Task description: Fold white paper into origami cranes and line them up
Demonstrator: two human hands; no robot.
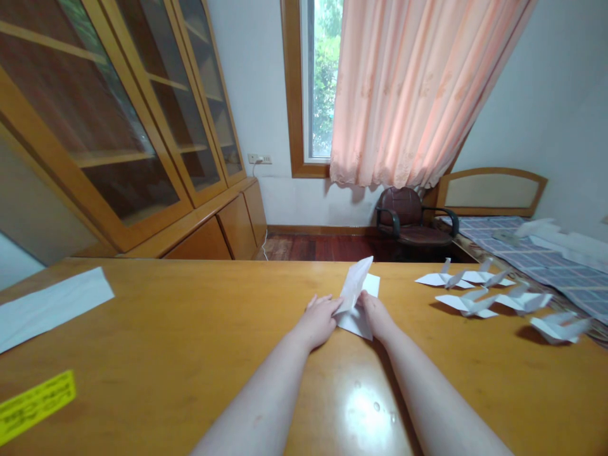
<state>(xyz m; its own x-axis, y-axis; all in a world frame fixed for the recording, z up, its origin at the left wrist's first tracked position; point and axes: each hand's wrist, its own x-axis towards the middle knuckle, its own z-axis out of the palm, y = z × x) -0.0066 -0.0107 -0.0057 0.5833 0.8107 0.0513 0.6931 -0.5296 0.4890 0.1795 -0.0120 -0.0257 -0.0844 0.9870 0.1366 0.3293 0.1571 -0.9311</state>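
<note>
No text is legible: the yellow label [38, 407] on the surface [199, 329], nearside of the white paper strip [52, 310], bears dark lettering [28, 410], too blurred to read.

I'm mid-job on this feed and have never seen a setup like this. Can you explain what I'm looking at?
There is no machine here, just a person's two bare hands. The only picture comes from a camera worn on that person's head, looking forward and down, so the forearms enter from the bottom.

The left hand and right hand are at a partly folded white paper, with one flap raised; how firmly each grips is hard to see.

On the wooden table, five folded paper birds sit to the right. To the left are a white sheet and, nearer, a yellow label whose writing is too blurred to read.
</note>
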